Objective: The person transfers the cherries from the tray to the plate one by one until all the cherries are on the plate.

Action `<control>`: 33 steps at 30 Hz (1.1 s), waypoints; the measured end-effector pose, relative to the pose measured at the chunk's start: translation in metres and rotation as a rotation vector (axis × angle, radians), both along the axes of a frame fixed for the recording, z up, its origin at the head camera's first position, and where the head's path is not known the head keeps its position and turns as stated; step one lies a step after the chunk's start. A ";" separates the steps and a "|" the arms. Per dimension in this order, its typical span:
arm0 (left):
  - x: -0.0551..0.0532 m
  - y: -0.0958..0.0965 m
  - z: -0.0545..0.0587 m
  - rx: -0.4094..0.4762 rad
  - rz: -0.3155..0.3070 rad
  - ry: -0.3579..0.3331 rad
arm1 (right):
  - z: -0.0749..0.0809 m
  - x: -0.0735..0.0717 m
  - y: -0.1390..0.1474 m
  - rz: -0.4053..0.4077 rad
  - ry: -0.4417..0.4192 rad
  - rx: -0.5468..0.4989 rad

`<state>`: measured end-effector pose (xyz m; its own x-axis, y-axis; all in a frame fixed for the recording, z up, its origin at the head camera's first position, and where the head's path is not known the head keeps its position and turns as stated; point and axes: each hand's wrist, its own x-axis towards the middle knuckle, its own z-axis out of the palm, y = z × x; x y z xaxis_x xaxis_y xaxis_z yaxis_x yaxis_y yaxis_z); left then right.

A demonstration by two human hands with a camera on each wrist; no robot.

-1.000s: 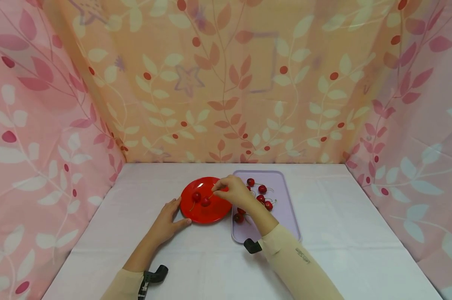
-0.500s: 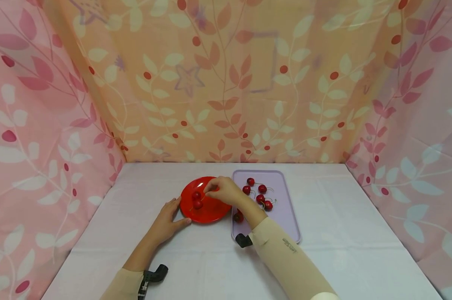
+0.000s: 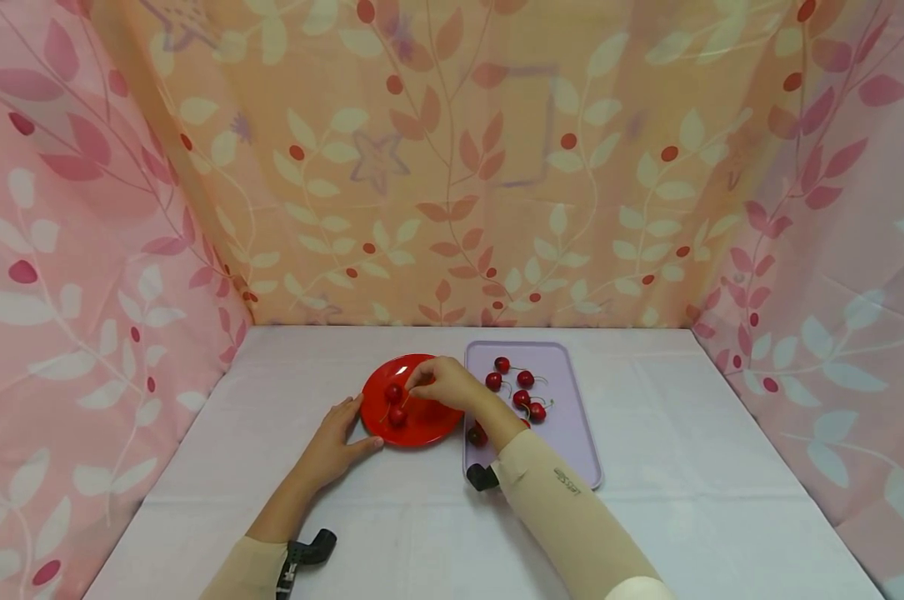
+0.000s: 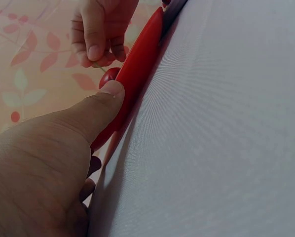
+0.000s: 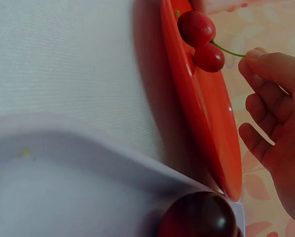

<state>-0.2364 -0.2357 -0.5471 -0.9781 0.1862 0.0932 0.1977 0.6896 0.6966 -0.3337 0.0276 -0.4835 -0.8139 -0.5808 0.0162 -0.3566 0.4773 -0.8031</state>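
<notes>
My left hand point(image 3: 332, 446) rests at the left rim of a red plate point(image 3: 432, 427), thumb and fingers spread along its edge. In the left wrist view the thumb point(image 4: 105, 101) touches the rim. Above the plate, my right hand point(image 3: 447, 385) pinches the green stem point(image 5: 229, 50) of a cherry point(image 3: 397, 416) between thumb and fingertips. That cherry sits low at the plate, right beside a second cherry point(image 3: 394, 392), and overlaps it in the right wrist view. The right hand's other fingers point(image 5: 256, 140) are loosely curled and hide part of the plate's right side from the head view.
A lilac tray point(image 3: 575, 450) with several stemmed cherries point(image 3: 525, 379) stands at the plate's right edge, partly under my right forearm. White cloth point(image 3: 392, 517) covers the table. Floral fabric point(image 3: 452, 208) walls it in at the back and sides.
My right hand has carried the cherry left across the plate, beside the other cherry, then slightly lower toward me. The left hand has stayed at the rim.
</notes>
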 end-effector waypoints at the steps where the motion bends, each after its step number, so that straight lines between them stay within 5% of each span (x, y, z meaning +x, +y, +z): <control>1: 0.000 0.000 0.000 -0.006 -0.001 0.003 | -0.001 0.000 0.000 -0.002 -0.006 0.003; 12: 0.001 0.000 0.001 0.005 0.000 -0.012 | -0.006 0.001 -0.003 -0.011 -0.015 0.019; 21: 0.001 -0.001 0.000 -0.007 0.004 -0.014 | -0.006 -0.001 -0.007 0.017 0.061 0.059; 33: 0.000 -0.001 -0.001 -0.002 0.002 -0.013 | 0.023 0.010 0.007 0.016 0.214 0.118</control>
<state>-0.2364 -0.2365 -0.5486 -0.9797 0.1842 0.0796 0.1868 0.6917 0.6976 -0.3240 0.0347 -0.4606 -0.7902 -0.6013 0.1184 -0.5206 0.5566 -0.6474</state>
